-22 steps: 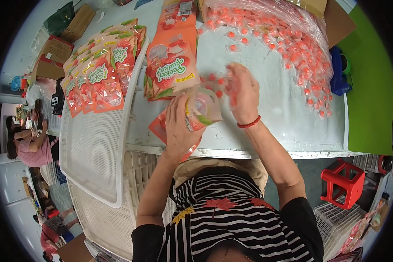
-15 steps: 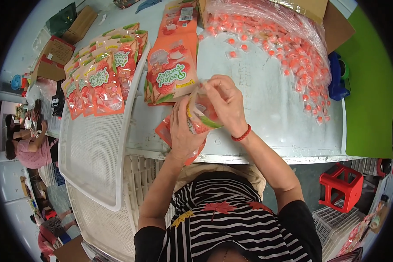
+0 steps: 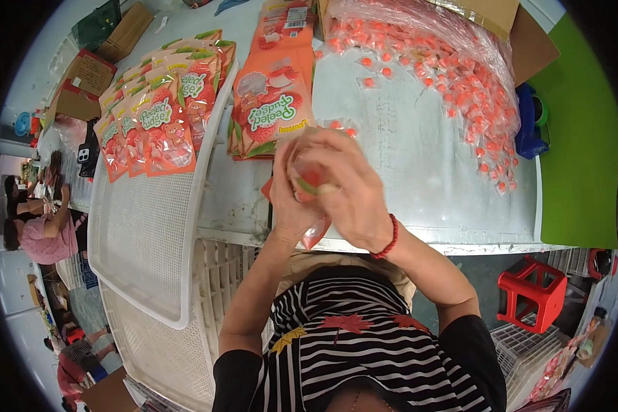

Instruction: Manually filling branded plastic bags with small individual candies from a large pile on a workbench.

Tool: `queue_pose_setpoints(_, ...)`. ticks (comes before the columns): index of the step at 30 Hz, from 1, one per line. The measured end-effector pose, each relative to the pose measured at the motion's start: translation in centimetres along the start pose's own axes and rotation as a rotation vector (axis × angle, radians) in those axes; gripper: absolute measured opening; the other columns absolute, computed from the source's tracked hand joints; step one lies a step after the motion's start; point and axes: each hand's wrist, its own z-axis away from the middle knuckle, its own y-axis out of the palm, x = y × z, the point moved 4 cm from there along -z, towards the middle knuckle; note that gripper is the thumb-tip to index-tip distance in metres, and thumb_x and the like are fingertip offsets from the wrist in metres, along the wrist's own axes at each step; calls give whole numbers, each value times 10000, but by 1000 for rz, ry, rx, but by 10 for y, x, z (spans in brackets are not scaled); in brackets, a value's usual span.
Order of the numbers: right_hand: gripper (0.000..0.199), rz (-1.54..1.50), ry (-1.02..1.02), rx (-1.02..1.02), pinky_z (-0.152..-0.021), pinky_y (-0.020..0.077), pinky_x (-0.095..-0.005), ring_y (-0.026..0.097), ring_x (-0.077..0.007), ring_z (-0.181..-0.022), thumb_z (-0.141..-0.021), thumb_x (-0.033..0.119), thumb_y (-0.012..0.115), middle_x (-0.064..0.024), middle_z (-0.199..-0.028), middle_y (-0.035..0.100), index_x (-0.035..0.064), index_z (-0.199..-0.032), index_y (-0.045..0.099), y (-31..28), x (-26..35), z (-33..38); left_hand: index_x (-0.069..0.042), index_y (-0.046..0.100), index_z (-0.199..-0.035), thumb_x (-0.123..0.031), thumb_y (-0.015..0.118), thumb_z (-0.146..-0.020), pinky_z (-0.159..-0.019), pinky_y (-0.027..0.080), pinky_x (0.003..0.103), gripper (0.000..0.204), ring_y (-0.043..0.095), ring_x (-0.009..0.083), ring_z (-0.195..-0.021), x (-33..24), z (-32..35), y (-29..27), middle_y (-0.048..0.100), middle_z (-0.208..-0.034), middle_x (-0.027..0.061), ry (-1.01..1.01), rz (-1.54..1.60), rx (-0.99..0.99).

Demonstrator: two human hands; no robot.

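Both hands are closing on one orange snack pouch [image 3: 307, 180] at the worktop's [image 3: 419, 172] near edge: my left hand [image 3: 288, 199] is cupping it from below, my right hand [image 3: 353, 189] is covering its mouth. I am judging the contents should be held level. Wrapped candies [image 3: 460, 75] are lying at one o'clock, filled pouches [image 3: 154, 117] at ten.

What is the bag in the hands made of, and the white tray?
The pouch looks like thin glossy plastic film: partly see-through, crinkled, with glare. The white tray looks like hard matte plastic, judging by its fine moulded mesh and smooth rim.
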Motion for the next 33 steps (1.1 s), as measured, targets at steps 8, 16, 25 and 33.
queue_pose_setpoints(8, 440, 340, 283, 27, -978, 365, -476, 483, -392, -1136, -831, 333, 633, -185, -1193, 542, 14, -1130, 585, 0, -102, 39, -39, 368, -1333, -51, 856, -569, -930, 451, 380, 906, 446, 263, -1168, 0, 25, -83, 404, -1278, 134, 247, -515, -187)
queue_pose_setpoints(16, 697, 645, 307, 238, -1017, 238, -611, 317, -455, -1261, -707, 465, 688, -183, -1339, 415, 76, -1253, 500, 74, -131, 35, -26, 318, -1357, -68, 863, -571, -967, 414, 372, 957, 418, 261, -1195, 1, 25, -87, 350, -1292, 135, -34, -435, -237)
queue_pose_setpoints(25, 544, 586, 119, 323, -977, 267, -601, 372, -390, -1222, -793, 432, 626, -164, -1252, 481, 97, -1211, 532, 64, -133, 47, -24, 287, -1369, -69, 864, -570, -987, 394, 367, 986, 418, 244, -1194, 9, 29, -92, 356, -1309, 126, -95, -366, -240)
queue_pose_setpoints(33, 217, 527, 45, 341, -791, 469, -410, 552, -315, -936, -772, 218, 676, -103, -977, 557, 123, -957, 612, 36, -133, 63, -7, 323, -1352, -128, 891, -558, -954, 421, 381, 983, 489, 278, -1139, -31, 5, -42, 453, -1272, 153, 254, -532, -86)
